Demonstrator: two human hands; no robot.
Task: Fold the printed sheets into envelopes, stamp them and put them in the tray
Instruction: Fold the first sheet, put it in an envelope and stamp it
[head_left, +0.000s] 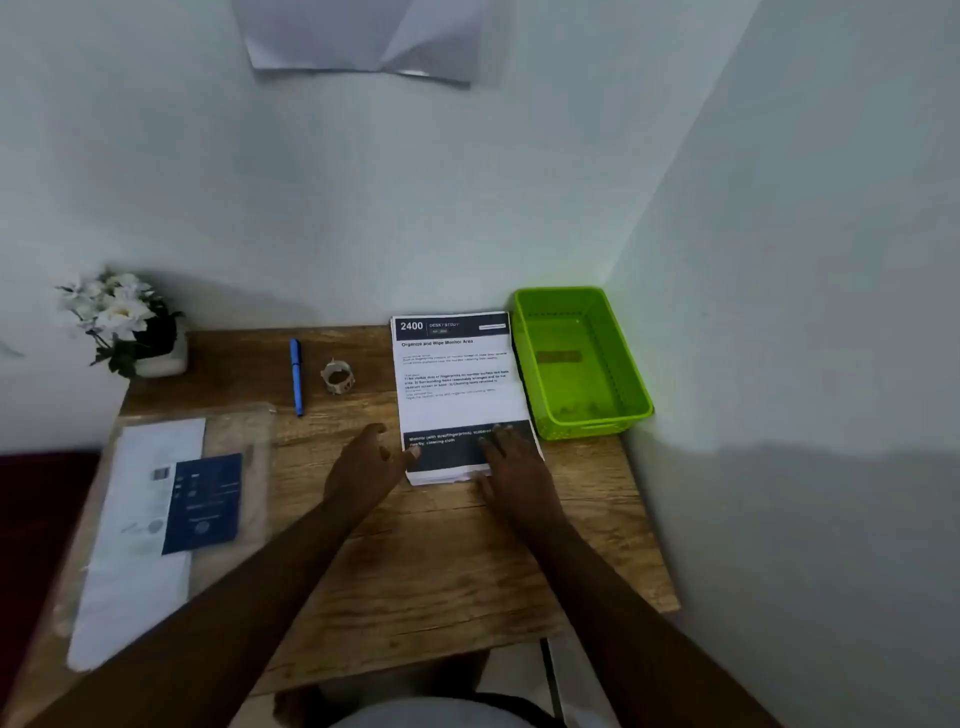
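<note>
Two hands reach over the wooden counter (441, 561) to a stack of printed sheets (460, 387), which lies flat toward the back right, just beside a green tray (631, 384) in the corner. The left hand (363, 467) sits at the stack's near left corner, fingertips touching the edge, its grip loose and closed on nothing that I can see. The right hand (511, 460) rests on the dark band at the bottom of the top sheet, fingers laid out flat, thumb down by the near edge. Left of the stack stand a small roll of tape (337, 376) and a blue pen (296, 375). A plastic sleeve (166, 514) holding envelopes lies at the near left, and a pot of white flowers (127, 325) stands in the far left corner.
</note>
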